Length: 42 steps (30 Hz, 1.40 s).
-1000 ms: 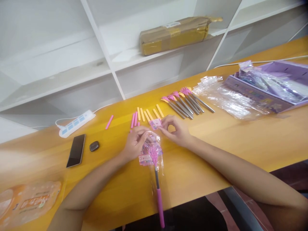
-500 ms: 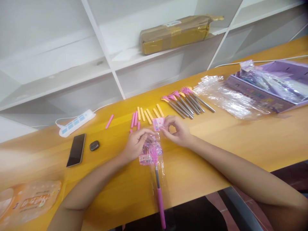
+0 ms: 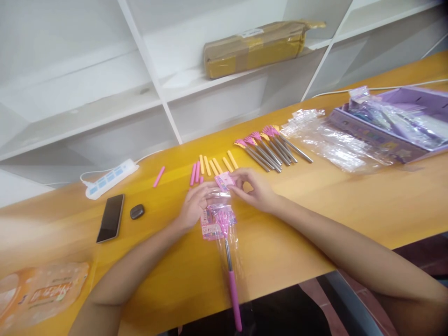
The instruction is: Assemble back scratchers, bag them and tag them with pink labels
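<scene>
A pink back scratcher (image 3: 234, 294) with a hand-shaped head and metal rod lies inside a clear plastic bag (image 3: 221, 254), its handle reaching past the table's front edge. My left hand (image 3: 193, 205) holds the bag at its mouth, fingers extended across the opening and partly behind the film. Between the thumb and fingers of my right hand (image 3: 257, 190) is a small pink printed card (image 3: 224, 181), just above the bag's mouth. More pink printed cards (image 3: 210, 231) lie under the bag, beside the scratcher's head.
Pink and yellow handle tubes (image 3: 217, 166) lie beyond my hands. Several metal-rod scratchers (image 3: 280, 151) are farther right, then clear bags (image 3: 345, 147) and a purple box (image 3: 381, 135). Left are a phone (image 3: 110, 218), black case (image 3: 137, 212) and power strip (image 3: 112, 179). A wrapped parcel (image 3: 259, 51) sits on the shelf.
My right hand has moved the card slightly left and tilted it over the bag's mouth. The left fingers have straightened toward the card at the opening.
</scene>
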{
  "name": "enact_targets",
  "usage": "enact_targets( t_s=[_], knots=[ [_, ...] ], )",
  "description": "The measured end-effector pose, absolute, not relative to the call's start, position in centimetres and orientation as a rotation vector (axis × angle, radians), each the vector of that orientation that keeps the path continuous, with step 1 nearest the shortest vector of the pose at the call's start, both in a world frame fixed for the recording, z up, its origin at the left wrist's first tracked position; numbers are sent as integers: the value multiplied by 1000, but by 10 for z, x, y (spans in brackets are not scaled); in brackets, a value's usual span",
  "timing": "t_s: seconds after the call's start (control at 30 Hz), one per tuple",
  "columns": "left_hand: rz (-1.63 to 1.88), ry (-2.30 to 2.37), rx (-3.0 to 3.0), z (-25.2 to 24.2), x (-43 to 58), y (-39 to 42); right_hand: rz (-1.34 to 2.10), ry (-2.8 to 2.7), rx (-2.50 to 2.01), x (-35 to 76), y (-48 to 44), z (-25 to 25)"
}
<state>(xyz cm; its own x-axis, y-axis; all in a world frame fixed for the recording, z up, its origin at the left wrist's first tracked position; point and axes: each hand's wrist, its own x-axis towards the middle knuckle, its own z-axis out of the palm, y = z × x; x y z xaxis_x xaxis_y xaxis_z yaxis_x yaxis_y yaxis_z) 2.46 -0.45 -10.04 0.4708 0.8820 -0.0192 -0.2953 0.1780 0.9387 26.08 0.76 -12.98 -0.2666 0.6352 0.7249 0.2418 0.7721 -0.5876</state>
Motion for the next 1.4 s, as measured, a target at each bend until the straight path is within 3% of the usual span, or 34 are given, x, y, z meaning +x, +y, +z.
enact_targets(
  t_s=[0.33,1.0,1.4],
  knots=[
    [885,659,883,-101,22,3,237,-1967,-655,265,14,-126],
    [756,620,932,-106,21,2,507,-2053,-559,264,6,-119],
    [838,635,961,-97,26,0,311,-2043,-626,264,8,-121]
  ],
)
